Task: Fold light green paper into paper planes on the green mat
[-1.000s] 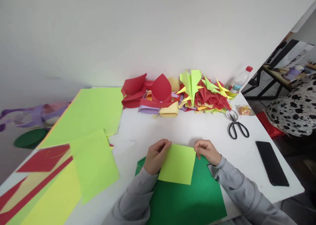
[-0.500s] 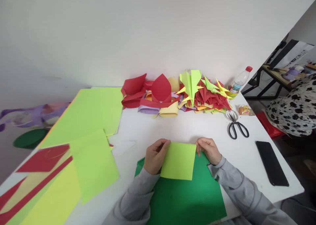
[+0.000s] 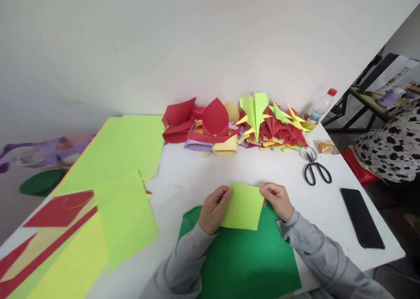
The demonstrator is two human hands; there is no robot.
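A lime-green square of paper point(image 3: 244, 207) is held up between my two hands. My left hand point(image 3: 214, 209) pinches its left edge near the top corner, thumb in front. At the top right corner, my right hand point(image 3: 277, 199) grips it between thumb and fingers; the fingertips behind the paper are hidden. Beneath the hands lies a larger dark green sheet point(image 3: 251, 264) on the white table, its far left corner creased.
Lime-green sheets point(image 3: 131, 148) and red and yellow paper pieces point(image 3: 61, 209) cover the left side. Behind are curled paper shapes point(image 3: 215, 117), folded paper pieces point(image 3: 278, 128) and a bottle point(image 3: 320, 108). Scissors point(image 3: 315, 170) and a black phone point(image 3: 362, 218) lie right. A person's patterned clothing point(image 3: 390, 141) shows beyond.
The lime-green square has moved slightly up and to the right and is tilted a little. My right hand has closed on its top right corner; my left hand shifted right with it.
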